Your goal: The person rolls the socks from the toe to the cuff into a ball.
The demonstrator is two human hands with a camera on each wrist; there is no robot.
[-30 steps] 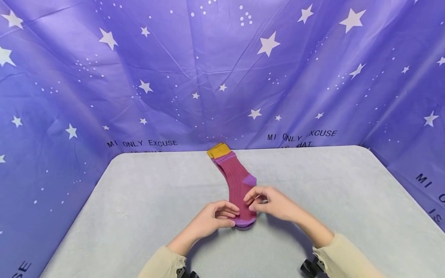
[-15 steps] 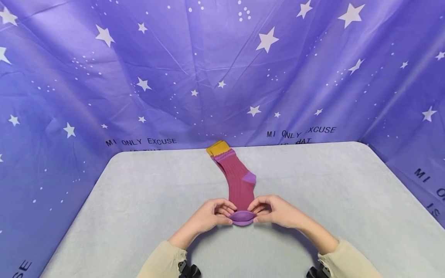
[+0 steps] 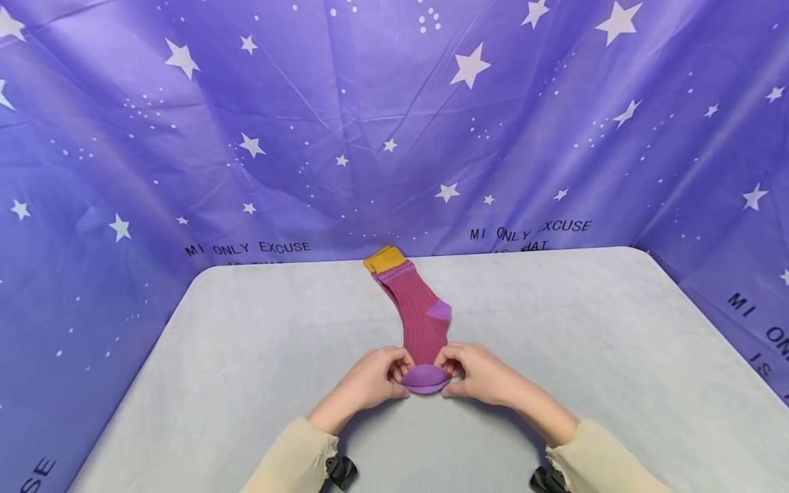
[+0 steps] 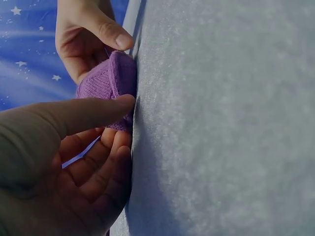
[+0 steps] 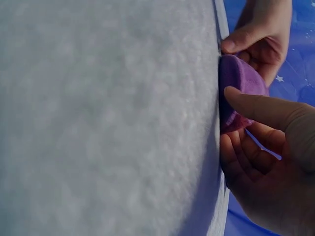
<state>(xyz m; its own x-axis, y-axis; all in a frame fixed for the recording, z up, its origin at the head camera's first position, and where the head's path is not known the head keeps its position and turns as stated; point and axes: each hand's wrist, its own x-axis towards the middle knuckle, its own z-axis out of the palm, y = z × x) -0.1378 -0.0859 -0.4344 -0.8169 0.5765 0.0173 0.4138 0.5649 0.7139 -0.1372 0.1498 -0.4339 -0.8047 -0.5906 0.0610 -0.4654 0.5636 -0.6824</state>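
Observation:
A pair of maroon socks (image 3: 416, 308), laid one over the other, stretches across the table with yellow cuffs (image 3: 385, 260) at the far end and a purple heel facing right. Its purple toe end (image 3: 425, 377) is raised and curled at the near end. My left hand (image 3: 372, 376) pinches the left side of that toe end between thumb and fingers. On the opposite side, my right hand (image 3: 479, 373) pinches it the same way. Both wrist views show the purple toe (image 4: 101, 81) between the two hands, thumbs on the near face; the fingertips behind it are partly hidden.
A pale grey cloth-covered table (image 3: 265, 329) lies under the socks, its far edge just at the cuffs. Purple curtains (image 3: 345, 103) with white stars and lettering stand behind it and along both sides. Black wrist cameras (image 3: 341, 472) sit at the beige sleeves.
The right hand has come down from beside the foot to the toe's right side, and the left hand has taken the left side. The toe, flat before, is now lifted and curled up.

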